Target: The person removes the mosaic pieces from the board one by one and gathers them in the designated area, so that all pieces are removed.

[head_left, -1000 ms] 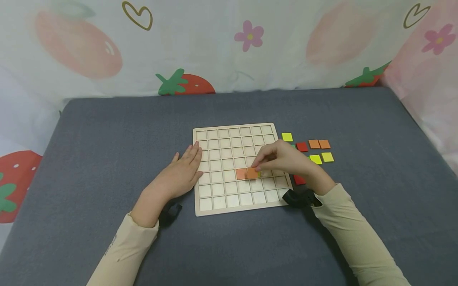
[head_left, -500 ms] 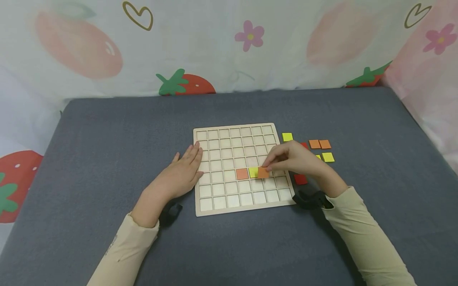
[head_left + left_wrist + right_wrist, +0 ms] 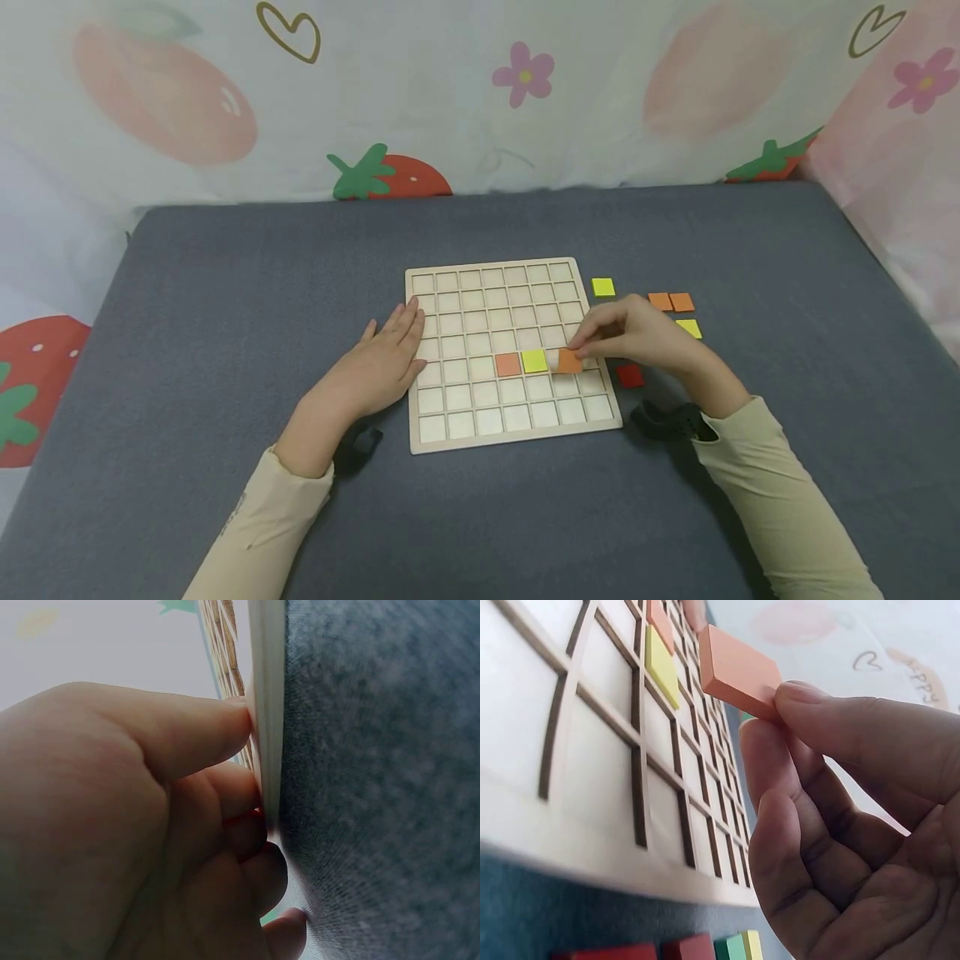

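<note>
A pale wooden grid board (image 3: pixel 480 407) lies on the cloth. An orange tile (image 3: pixel 507 365) and a yellow tile (image 3: pixel 534 361) sit in its cells, in one row. My right hand (image 3: pixel 633 335) pinches another orange tile (image 3: pixel 742 671) by its edge between thumb and fingertips, just above the board, right of the yellow one. Against the board's left edge rests my left hand (image 3: pixel 377 367), fingers extended; in the left wrist view the thumb (image 3: pixel 202 727) touches the board's rim.
Right of the board lie loose tiles: a yellow tile (image 3: pixel 603 287), two orange tiles (image 3: pixel 670 302), another yellow tile (image 3: pixel 687 327) and a red tile (image 3: pixel 630 376). The right hand covers others; the right wrist view shows a green tile (image 3: pixel 730 948). Grey cloth (image 3: pixel 247 275) covers the table.
My right hand has carried the orange tile rightward along the row, uncovering the yellow tile in its cell. The left hand has stayed still.
</note>
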Motion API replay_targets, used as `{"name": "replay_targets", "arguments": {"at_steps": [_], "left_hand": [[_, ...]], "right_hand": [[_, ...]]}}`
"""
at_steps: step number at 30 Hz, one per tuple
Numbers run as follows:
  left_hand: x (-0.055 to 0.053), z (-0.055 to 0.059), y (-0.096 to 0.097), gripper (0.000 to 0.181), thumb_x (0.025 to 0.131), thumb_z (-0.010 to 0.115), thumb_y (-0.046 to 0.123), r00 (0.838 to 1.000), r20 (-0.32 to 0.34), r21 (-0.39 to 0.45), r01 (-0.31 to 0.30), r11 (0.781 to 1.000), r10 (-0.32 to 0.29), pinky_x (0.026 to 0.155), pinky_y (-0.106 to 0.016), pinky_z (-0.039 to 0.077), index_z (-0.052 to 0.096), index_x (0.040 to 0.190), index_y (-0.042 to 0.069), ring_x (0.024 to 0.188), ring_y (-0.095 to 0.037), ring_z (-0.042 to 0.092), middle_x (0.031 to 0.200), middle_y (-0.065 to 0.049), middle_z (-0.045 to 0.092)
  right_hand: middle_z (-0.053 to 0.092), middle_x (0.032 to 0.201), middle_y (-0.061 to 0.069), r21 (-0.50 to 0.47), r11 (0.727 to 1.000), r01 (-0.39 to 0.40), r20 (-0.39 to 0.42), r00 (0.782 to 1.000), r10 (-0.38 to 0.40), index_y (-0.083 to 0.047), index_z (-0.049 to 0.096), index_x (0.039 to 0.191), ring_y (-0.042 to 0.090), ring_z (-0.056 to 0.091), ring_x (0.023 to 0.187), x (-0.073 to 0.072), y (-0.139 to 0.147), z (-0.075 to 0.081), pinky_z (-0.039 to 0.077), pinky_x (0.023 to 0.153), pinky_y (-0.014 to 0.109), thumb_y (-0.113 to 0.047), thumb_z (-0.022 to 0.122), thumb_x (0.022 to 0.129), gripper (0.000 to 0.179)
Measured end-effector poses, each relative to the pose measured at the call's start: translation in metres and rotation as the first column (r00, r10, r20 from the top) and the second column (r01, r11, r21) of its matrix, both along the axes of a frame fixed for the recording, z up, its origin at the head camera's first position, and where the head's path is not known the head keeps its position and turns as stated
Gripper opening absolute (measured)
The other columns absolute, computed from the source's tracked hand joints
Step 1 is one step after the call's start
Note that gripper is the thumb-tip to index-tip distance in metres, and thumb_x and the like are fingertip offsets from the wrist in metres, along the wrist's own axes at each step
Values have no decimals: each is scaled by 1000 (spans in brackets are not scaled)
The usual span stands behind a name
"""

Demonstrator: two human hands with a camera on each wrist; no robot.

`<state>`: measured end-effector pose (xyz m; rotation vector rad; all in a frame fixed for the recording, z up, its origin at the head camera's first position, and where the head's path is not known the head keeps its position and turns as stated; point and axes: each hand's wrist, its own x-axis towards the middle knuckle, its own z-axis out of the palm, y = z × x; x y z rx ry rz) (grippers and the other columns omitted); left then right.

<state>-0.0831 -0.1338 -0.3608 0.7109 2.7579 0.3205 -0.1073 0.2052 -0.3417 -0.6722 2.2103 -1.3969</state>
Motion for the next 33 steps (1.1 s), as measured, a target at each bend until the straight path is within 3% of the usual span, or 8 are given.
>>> {"name": "replay_targets", "arguments": {"at_steps": [14,22,33], "left_hand": [[-1,-1,0,61,101,44,23,1000,1,1,2,1000,-2,111,-55,13,17,147,-7,143,-32,6,156,-19,5],[-1,1,2,61,101,44,23,1000,8,3,-3,1000,2,111,-55,13,17,147,-7,143,-32,6,155,-19,5],[0,1,0,61,101,44,23,1000,-2,6,3,1000,-3,111,-55,13,16,147,-7,143,-32,6,155,-20,5]], "right_hand": [[67,94,12,-2,999,37,25,999,-36,4,72,92,17,64,82,3,13,-1,54,74,28,0,71,82,11],[68,92,5,-2,1000,-1,-11,1000,1,4,72,93,18,64,81,2,19,-1,53,74,27,0,69,83,11],[68,93,13,-52,998,-30,-6,1000,30,2,72,92,17,63,82,2,26,2,53,73,27,1,68,84,9]]}}
